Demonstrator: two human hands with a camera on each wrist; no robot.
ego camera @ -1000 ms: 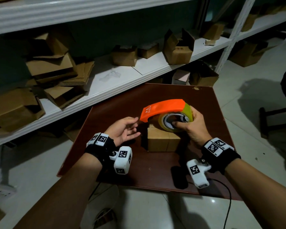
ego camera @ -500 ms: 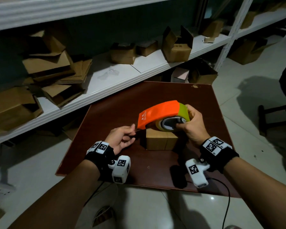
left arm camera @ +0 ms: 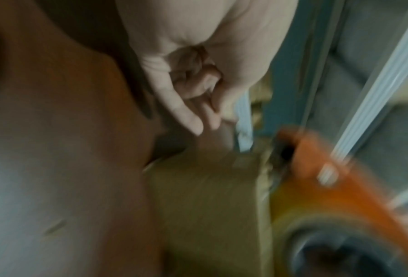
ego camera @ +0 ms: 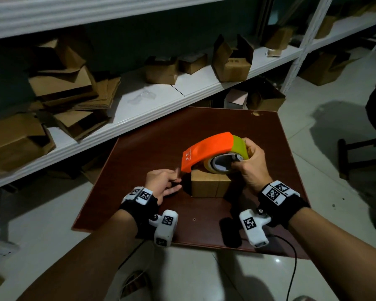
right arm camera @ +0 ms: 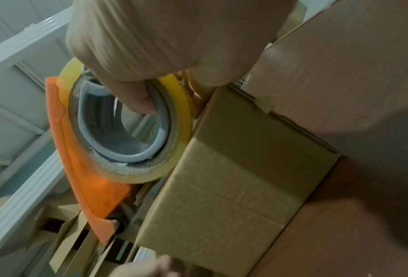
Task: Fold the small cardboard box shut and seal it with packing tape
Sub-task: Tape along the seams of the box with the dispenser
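A small brown cardboard box (ego camera: 206,187) stands with its flaps folded down on the dark red-brown table (ego camera: 152,148). On its top rests an orange tape dispenser (ego camera: 206,148) with a yellowish tape roll (ego camera: 240,145). My right hand (ego camera: 245,161) grips the roll's rim, with the thumb hooked into the grey core (right arm camera: 136,146). My left hand (ego camera: 177,173) is left of the box, thumb and forefinger pinched together at the dispenser's front tip, apparently on the tape end. The left wrist view is blurred: curled fingers (left arm camera: 191,120) above the box (left arm camera: 205,206), beside the dispenser (left arm camera: 340,196).
A white shelf (ego camera: 161,98) behind the table carries several open and flattened cardboard boxes (ego camera: 61,88). More boxes lie under it. A dark stool (ego camera: 356,155) stands on the tiled floor to the right. A black cable (ego camera: 291,268) hangs off the table's near edge.
My left hand went from open to pinched, reaching the dispenser's front tip. The dispenser tipped its front end down toward that hand. The box has stayed put.
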